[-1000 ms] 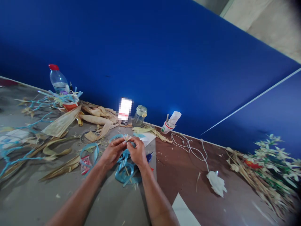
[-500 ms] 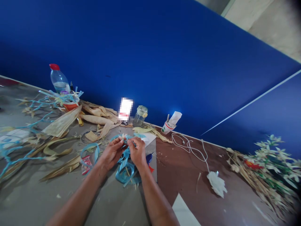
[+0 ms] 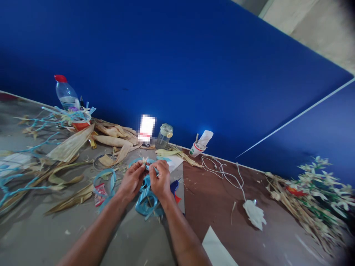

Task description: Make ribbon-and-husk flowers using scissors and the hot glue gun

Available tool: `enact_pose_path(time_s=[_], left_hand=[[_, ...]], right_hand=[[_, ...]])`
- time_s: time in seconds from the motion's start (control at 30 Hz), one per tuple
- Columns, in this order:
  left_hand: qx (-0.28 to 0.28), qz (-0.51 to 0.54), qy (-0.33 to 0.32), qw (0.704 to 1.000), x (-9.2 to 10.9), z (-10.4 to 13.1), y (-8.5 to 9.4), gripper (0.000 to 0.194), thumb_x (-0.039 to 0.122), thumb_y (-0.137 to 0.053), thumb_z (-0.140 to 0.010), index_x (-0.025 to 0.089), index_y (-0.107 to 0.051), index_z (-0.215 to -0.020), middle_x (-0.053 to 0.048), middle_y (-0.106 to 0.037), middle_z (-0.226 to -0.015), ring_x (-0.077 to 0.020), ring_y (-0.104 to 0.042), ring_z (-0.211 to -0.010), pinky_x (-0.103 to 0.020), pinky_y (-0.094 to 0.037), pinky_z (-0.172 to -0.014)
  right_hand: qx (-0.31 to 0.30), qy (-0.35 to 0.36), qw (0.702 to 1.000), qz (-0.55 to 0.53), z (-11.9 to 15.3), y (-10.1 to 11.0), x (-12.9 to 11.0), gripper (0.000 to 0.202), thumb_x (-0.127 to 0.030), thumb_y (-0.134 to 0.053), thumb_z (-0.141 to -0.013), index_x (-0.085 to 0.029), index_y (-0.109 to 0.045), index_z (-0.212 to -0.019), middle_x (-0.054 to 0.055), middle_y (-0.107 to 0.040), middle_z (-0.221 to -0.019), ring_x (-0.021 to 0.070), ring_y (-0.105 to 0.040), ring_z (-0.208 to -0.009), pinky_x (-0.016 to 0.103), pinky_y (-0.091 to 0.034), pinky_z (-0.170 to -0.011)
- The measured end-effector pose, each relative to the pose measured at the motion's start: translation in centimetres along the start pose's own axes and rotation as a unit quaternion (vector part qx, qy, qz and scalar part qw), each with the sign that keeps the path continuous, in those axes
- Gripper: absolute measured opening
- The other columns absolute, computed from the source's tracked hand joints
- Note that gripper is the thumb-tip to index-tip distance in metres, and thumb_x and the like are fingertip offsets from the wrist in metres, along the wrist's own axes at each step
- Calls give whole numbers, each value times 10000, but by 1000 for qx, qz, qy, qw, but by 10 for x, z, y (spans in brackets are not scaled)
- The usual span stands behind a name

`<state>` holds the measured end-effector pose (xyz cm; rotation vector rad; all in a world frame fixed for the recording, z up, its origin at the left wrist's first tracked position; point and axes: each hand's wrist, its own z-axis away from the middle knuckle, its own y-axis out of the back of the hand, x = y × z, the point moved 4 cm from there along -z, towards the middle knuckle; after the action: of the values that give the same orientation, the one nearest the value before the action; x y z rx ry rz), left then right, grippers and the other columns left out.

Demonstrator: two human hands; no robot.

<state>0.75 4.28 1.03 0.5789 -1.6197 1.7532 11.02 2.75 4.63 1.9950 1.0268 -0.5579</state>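
Near the middle of the table, my left hand pinches a small cream husk flower, which points upward between the fingertips. Close beside it, my right hand has its fingers closed on a light blue ribbon at the flower's base. Loops of the same blue ribbon lie on the table below the hands. To the left of my left wrist are another ribbon loop and a red and white wrapper.
Dried husks and blue-wrapped branches cover the left. Along the blue partition stand a bottle, a bright screen, a jar and a paper cup. A white cable and white flowers lie right.
The view has shifted slightly. My hands remain close together, and more of the blue ribbon now shows at my right fingertips. The flower stands more upright.
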Motion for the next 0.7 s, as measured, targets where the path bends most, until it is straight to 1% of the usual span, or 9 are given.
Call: enact_pose_path(time_s=[0.1, 0.27, 0.37, 0.43, 0.5, 0.6, 0.7], left_hand=[[8, -16, -10, 1000, 0, 1, -2, 243, 312, -788, -602, 165, -631, -716, 7, -627, -701, -138, -593, -709, -237, -462, -689], [16, -85, -42, 995, -5, 0, 3, 214, 331, -752, -658, 173, -637, -745, 13, -607, -691, -134, -572, -691, -231, -445, -677], [15, -106, -48, 993, -8, -1, 7, 189, 327, -730, -685, 182, -636, -760, 25, -583, -648, -136, -568, -676, -230, -441, -669], [13, -107, -48, 993, -8, 0, 6, 177, 322, -723, -693, 182, -631, -751, 28, -584, -649, -129, -566, -662, -225, -441, -662], [11, -90, -34, 995, -7, 2, 3, 184, 322, -728, -683, 181, -626, -742, 28, -598, -658, -121, -563, -633, -219, -439, -630], [14, -54, -6, 998, -5, 5, -3, 213, 322, -749, -651, 175, -618, -733, 26, -614, -656, -108, -552, -580, -206, -428, -566], [30, -36, -8, 999, -3, 6, -5, 222, 300, -765, -628, 164, -606, -704, 30, -608, -640, -91, -541, -561, -185, -426, -547]], right_hand=[[3, 0, 1000, -29, 0, 0, 0, 203, -244, -458, -866, -209, -547, -688, 47, -599, -741, 193, -531, -800, 344, -404, -806], [38, -80, 990, -111, 1, -1, 12, 219, -275, -448, -873, -205, -523, -679, 18, -553, -711, 164, -522, -763, 290, -421, -748], [40, -93, 986, -128, 2, -4, 17, 245, -286, -432, -885, -208, -497, -662, 7, -525, -692, 155, -512, -729, 273, -419, -716], [40, -82, 989, -121, 3, -4, 17, 257, -281, -421, -893, -210, -486, -654, 7, -521, -685, 157, -506, -724, 277, -415, -713], [38, -57, 993, -101, 2, -3, 14, 259, -270, -415, -898, -212, -483, -655, 13, -532, -687, 163, -507, -737, 288, -411, -726], [31, -10, 998, -58, 2, -1, 8, 258, -252, -406, -903, -214, -477, -658, 21, -547, -685, 169, -512, -746, 307, -410, -743], [26, 52, 998, -3, 3, -1, 5, 256, -240, -400, -905, -209, -482, -664, 35, -551, -686, 180, -509, -757, 334, -412, -759]])
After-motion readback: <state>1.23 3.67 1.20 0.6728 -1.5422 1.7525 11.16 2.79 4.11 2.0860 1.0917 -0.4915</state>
